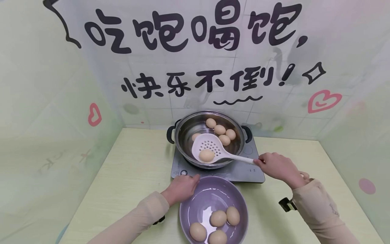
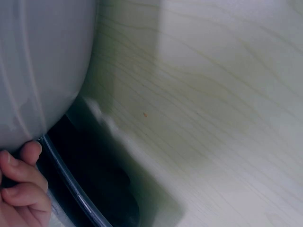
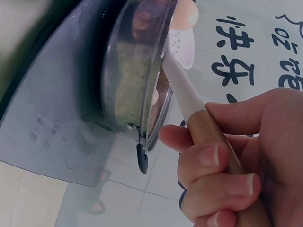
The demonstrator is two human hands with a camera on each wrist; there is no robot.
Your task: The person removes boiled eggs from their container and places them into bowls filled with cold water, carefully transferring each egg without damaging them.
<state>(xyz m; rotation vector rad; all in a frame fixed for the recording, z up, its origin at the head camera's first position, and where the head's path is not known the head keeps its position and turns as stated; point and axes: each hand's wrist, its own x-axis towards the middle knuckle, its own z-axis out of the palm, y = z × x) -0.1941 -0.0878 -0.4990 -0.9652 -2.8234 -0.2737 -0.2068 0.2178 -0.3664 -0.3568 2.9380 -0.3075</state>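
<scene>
My right hand (image 1: 278, 167) grips the wooden handle of a white slotted spoon (image 1: 208, 144); in the right wrist view the fingers wrap round that handle (image 3: 215, 137). One egg (image 1: 207, 155) lies in the spoon's bowl, over the near side of a steel pot (image 1: 179, 149). Several more eggs (image 1: 220, 129) are inside the pot. With curled fingers my left hand (image 1: 182, 188) pinches the rim of a purple bowl (image 1: 195, 200) in front of the pot. Several eggs (image 1: 218, 218) sit in this bowl. The left wrist view shows the fingers (image 2: 23, 182) against the bowl's outside (image 2: 42, 71).
The pot stands on a flat grey induction cooker (image 1: 243, 174), its black handles (image 1: 171, 134) sticking out left and right. Under everything is a pale wood-grain table (image 1: 134, 159). A printed curtain (image 1: 152, 112) with dark lettering encloses the back and both sides.
</scene>
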